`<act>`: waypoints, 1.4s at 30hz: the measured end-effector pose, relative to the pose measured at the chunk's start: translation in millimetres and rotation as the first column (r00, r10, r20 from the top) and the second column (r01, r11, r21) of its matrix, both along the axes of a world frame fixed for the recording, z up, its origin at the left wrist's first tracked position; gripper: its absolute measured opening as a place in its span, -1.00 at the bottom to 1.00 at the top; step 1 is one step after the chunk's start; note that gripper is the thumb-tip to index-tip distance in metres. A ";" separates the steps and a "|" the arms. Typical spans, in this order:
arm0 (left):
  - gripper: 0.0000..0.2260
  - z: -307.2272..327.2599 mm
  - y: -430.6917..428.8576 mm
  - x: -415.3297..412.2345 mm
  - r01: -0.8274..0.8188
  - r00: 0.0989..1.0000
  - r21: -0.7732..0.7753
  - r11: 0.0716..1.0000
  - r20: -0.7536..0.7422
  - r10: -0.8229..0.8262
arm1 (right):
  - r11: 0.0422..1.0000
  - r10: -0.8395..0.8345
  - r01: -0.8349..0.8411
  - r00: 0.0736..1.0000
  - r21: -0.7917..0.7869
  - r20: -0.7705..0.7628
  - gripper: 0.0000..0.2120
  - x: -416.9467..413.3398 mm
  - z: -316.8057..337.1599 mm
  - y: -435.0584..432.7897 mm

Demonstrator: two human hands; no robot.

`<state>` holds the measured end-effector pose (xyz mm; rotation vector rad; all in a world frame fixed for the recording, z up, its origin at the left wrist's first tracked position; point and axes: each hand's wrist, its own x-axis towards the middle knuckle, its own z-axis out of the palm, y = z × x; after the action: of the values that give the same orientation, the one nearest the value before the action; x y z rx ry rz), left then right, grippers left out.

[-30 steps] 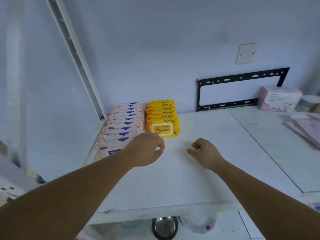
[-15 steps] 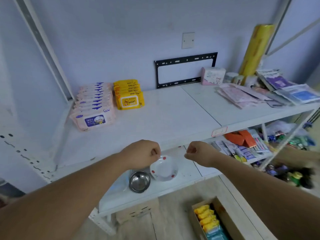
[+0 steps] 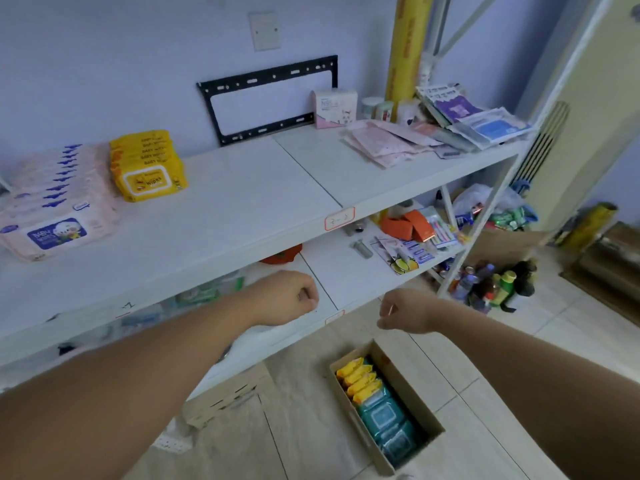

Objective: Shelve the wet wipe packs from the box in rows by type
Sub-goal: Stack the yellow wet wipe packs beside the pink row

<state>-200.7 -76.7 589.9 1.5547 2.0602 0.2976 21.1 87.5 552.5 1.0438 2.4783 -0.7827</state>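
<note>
On the white top shelf (image 3: 242, 209) at the left stand a row of pink wet wipe packs (image 3: 52, 202) and beside it a row of yellow wet wipe packs (image 3: 147, 166). A cardboard box (image 3: 408, 386) lies on the floor below, holding yellow packs (image 3: 358, 377) at its far end and teal packs (image 3: 384, 422) nearer me. My left hand (image 3: 287, 297) hangs in front of the lower shelf, fingers curled, holding nothing. My right hand (image 3: 403, 315) hovers above the box, fingers loosely curled and also without anything in it.
A black wall bracket (image 3: 270, 98), a pink carton (image 3: 334, 107), a yellow roll (image 3: 407, 46) and flat packets (image 3: 391, 140) occupy the shelf's back and right. The lower shelf (image 3: 346, 268) carries small goods. Bottles (image 3: 488, 285) stand on the floor by the shelf post.
Both hands pulled back from the shelved packs and dropped below the top shelf. The view swung down and right, bringing the box on the floor into sight.
</note>
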 end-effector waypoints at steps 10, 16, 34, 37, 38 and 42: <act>-0.94 -80.4 109.8 112.1 0.054 0.997 -0.219 0.974 0.067 -0.040 | 0.971 -0.085 0.125 0.977 -0.203 0.196 -0.69 133.2 -74.4 96.3; -0.88 -132.2 109.5 137.4 0.019 0.990 -0.326 0.945 0.138 0.028 | 0.967 -0.060 0.114 0.971 -0.227 0.232 -0.73 150.1 -115.3 115.8; -0.88 -424.3 134.3 108.7 -0.081 0.945 -0.500 0.862 0.235 0.226 | 0.910 -0.088 0.217 0.934 -0.354 0.347 -0.72 114.4 -394.8 109.2; -0.86 -482.8 137.0 107.2 -0.069 0.952 -0.515 0.854 0.221 0.211 | 0.905 -0.106 0.234 0.933 -0.356 0.345 -0.81 105.1 -460.0 107.7; -0.86 -499.9 138.1 105.7 -0.071 0.956 -0.523 0.849 0.207 0.207 | 0.903 -0.100 0.230 0.934 -0.362 0.343 -0.79 102.3 -479.7 107.8; -0.83 -567.9 146.6 94.2 -0.067 0.973 -0.549 0.833 0.150 0.177 | 0.921 -0.040 0.167 0.939 -0.352 0.343 -0.60 89.1 -545.6 114.0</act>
<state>-106.5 69.9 22.0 1.0071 1.8721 -0.0897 110.2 201.5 6.9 1.0671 1.9068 -0.9790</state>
